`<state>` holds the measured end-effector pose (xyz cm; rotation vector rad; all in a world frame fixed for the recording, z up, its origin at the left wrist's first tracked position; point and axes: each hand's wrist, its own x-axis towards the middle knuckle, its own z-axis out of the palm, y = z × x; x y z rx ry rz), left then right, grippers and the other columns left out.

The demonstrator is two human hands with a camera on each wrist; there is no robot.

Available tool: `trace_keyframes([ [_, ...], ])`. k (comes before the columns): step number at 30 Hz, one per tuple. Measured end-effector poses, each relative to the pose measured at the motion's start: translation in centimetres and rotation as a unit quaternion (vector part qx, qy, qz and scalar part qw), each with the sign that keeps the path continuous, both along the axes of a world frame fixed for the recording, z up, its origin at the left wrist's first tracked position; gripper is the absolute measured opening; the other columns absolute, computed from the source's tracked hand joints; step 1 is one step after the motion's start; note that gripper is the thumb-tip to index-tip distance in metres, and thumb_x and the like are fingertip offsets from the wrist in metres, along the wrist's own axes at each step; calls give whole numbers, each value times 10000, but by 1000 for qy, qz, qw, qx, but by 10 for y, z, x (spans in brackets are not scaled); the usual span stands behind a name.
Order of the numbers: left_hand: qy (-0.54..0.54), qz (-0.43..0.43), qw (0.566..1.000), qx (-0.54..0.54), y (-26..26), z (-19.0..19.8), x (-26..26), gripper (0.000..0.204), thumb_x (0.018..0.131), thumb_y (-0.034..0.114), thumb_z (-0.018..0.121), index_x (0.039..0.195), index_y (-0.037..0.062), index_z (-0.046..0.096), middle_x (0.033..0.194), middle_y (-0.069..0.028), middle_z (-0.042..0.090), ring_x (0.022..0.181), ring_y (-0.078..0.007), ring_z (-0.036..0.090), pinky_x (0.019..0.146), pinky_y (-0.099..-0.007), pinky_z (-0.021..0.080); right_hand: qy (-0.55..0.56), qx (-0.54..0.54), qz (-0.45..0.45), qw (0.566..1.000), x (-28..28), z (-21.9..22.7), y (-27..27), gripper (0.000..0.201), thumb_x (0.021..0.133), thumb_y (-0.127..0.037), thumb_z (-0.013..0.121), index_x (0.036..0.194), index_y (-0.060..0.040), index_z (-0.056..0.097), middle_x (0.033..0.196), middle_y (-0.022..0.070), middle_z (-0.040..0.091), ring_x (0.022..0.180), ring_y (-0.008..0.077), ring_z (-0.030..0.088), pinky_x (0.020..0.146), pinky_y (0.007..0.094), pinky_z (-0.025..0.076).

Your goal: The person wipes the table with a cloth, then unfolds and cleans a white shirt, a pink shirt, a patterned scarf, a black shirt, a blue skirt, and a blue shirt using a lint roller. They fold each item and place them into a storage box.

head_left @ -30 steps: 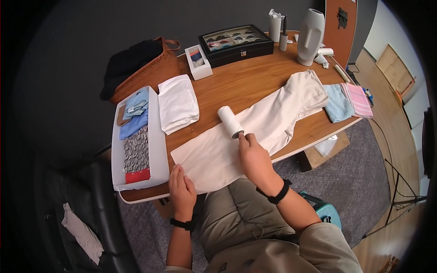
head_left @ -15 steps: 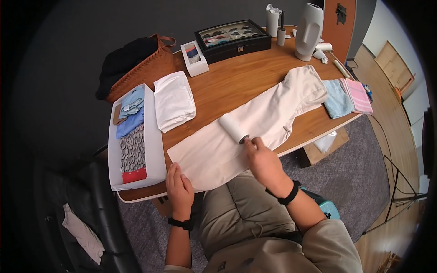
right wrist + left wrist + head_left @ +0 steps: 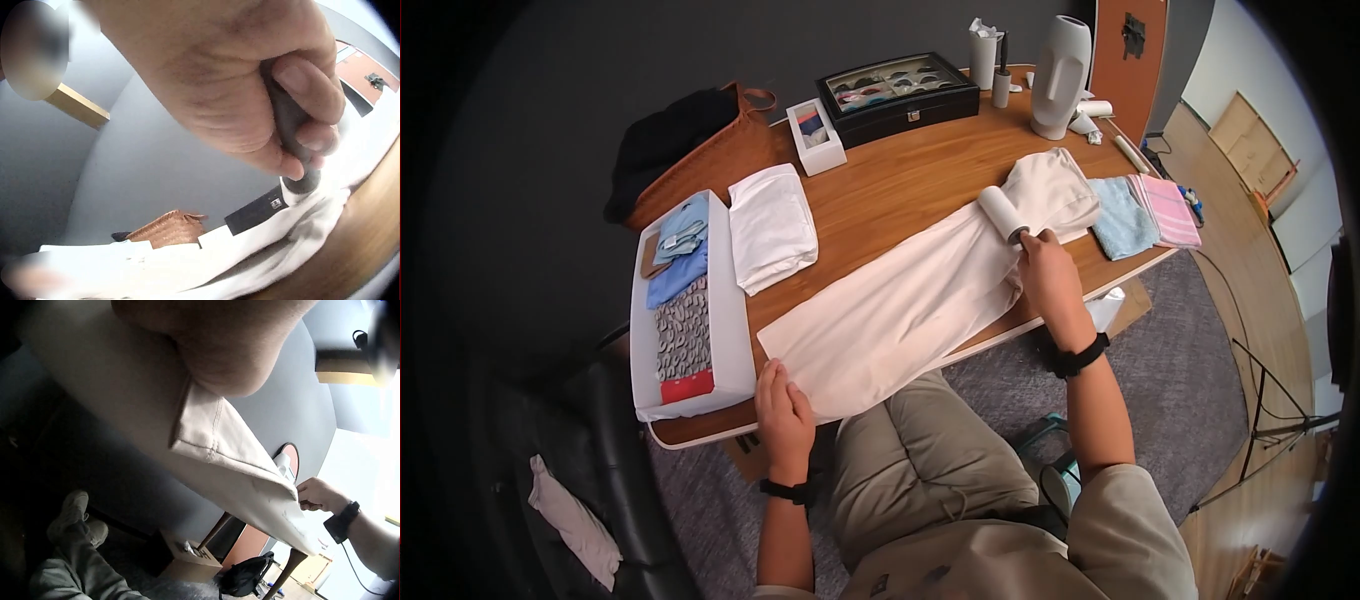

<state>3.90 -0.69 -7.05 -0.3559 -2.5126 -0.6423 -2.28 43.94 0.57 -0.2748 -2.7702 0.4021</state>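
Note:
A pair of folded cream trousers [image 3: 870, 320] lies slantwise along the table's near side. My right hand [image 3: 1052, 285] grips the dark handle [image 3: 289, 119] of a lint roller [image 3: 1002, 212], its fingers curled round it. The white roll rests on the cloth toward the wide right end. At the left end, my left hand [image 3: 785, 415] rests on the trousers' hem [image 3: 209, 425] with its fingers straight. That hem corner hangs over the table edge in the left wrist view.
Left of the trousers stand a white box [image 3: 735, 350] of folded clothes and a folded white garment [image 3: 772, 225]. Behind are a black display case [image 3: 900, 105], a small white box [image 3: 824, 155] and a face-shaped vase [image 3: 1060, 80]. Blue and pink towels [image 3: 1124, 225] lie right.
My right hand first drew the lint roller slightly toward me, then moved it right and away along the trousers. The left hand stays at the hem.

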Motion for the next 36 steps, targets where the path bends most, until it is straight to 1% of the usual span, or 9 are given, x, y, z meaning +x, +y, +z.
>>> trace_keyframes([
  [5, 1, -2, 1000, 11, 0, 0, 0, 349, 1031, 33, 564, 1334, -118, 648, 1424, -279, 645, 1344, -462, 608, 1160, -527, 479, 16, 2, -36, 999, -13, 5, 43, 228, 978, -105, 641, 1148, 20, 729, 1110, 264, 680, 996, 465, 723, 894, 543, 588],
  [13, 5, -1, 1000, 8, 0, 1, 1, 337, 1029, 29, 569, 1314, -127, 654, 1424, -277, 644, 1346, -457, 607, 1160, -522, 480, 29, 74, -112, 991, -27, 21, 75, 220, 1001, -74, 590, 1145, 19, 729, 1098, 260, 685, 907, 466, 726, 809, 529, 607],
  [16, 9, -3, 1000, 4, 1, 1, 0, 333, 1023, 23, 572, 1308, -128, 655, 1422, -276, 643, 1342, -454, 609, 1156, -520, 482, 84, 78, -17, 993, -25, 26, 60, 234, 1019, -82, 571, 1199, 10, 690, 1082, 241, 680, 888, 441, 732, 755, 535, 601],
  [19, 8, -2, 1000, 2, 1, 2, 0, 329, 1018, 13, 573, 1304, -128, 651, 1417, -277, 640, 1332, -456, 610, 1149, -521, 485, 28, 80, 16, 996, -33, 13, 61, 215, 1021, -85, 566, 1161, 19, 692, 1074, 243, 679, 892, 445, 734, 766, 540, 604],
  [22, 7, -7, 1000, 12, 2, 4, 1, 325, 1015, 3, 571, 1302, -129, 645, 1409, -276, 639, 1324, -461, 608, 1144, -524, 487, -1, 97, -24, 995, -48, -7, 89, 208, 1005, -72, 564, 1117, 57, 682, 1096, 274, 687, 912, 464, 737, 795, 544, 607],
  [28, 3, -1, 1000, 3, 4, 5, 1, 317, 1010, -4, 573, 1296, -126, 634, 1405, -274, 631, 1317, -463, 604, 1135, -527, 488, -28, 94, -101, 990, -60, 18, 135, 229, 973, -106, 613, 1013, 77, 745, 1061, 306, 733, 982, 472, 741, 866, 539, 596],
  [31, 6, 1, 1000, 2, 4, 3, 1, 313, 1008, -7, 573, 1292, -125, 631, 1406, -272, 629, 1316, -464, 601, 1135, -530, 485, -62, 50, -122, 989, -61, 39, 141, 227, 969, -112, 626, 1018, 75, 745, 1085, 309, 735, 995, 469, 746, 855, 534, 601],
  [32, 5, 1, 1000, 5, 4, 4, 2, 311, 1008, -8, 572, 1290, -124, 632, 1404, -271, 630, 1317, -465, 600, 1135, -531, 484, -45, 111, -112, 986, -61, 34, 149, 229, 975, -108, 627, 1049, 69, 752, 1071, 307, 726, 966, 457, 750, 824, 528, 605],
  [36, 3, 0, 1000, 1, 4, 5, 2, 306, 1009, -9, 567, 1286, -124, 629, 1397, -277, 630, 1312, -472, 600, 1133, -536, 482, 42, 132, -121, 983, -45, 27, 133, 257, 1007, -85, 579, 1190, 59, 689, 1079, 288, 692, 895, 452, 742, 762, 540, 607],
])
